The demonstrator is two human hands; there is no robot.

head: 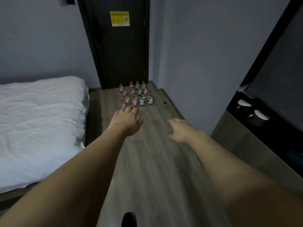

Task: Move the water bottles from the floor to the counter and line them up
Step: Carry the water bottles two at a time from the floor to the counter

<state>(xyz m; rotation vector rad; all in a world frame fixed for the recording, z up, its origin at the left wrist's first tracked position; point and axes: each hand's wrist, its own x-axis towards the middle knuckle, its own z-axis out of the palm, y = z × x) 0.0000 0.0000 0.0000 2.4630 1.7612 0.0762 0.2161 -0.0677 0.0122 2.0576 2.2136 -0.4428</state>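
Wood-grain floor (152,161) carries a cluster of upright water bottles (136,95) before a dark door (121,51); labels blurred, count uncertain. Left hand (127,121) and right hand (180,130) reach forward, fingers loosely spread, holding nothing. White bed (39,122) at left; dark counter (262,118) cut off at right.

White bed (39,122) at left, dark door (121,51) with yellow notice (119,18) ahead
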